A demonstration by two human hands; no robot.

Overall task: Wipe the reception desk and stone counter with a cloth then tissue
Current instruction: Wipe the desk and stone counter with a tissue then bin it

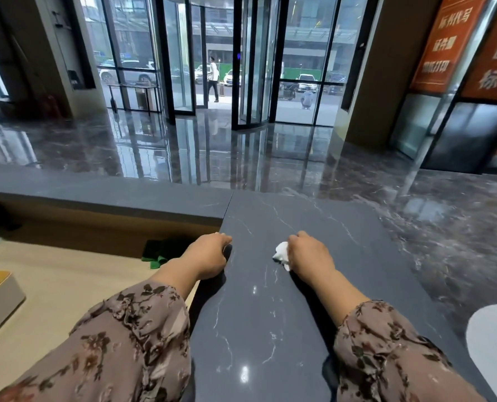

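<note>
Two hands are on the dark grey, white-veined stone counter (270,314) and we're into the tissue pass, by the look of it. The right hand (309,253) has its fingers curled tight around a crumpled white tissue (282,254), pressed to the stone. The left hand (208,256) sits at the counter's left edge, fingers curled over the lip — bracing, holding nothing. The green cloth (160,255) lies bunched down on the pale wooden reception desk (67,285) just beside that left wrist, set aside.

To do this well, we'd flatten the wad so more paper meets the stone, then work in overlapping straight strokes. Keep steady pressure — the glossy surface shows streaks, so we'd check against those reflected light spots.
</note>
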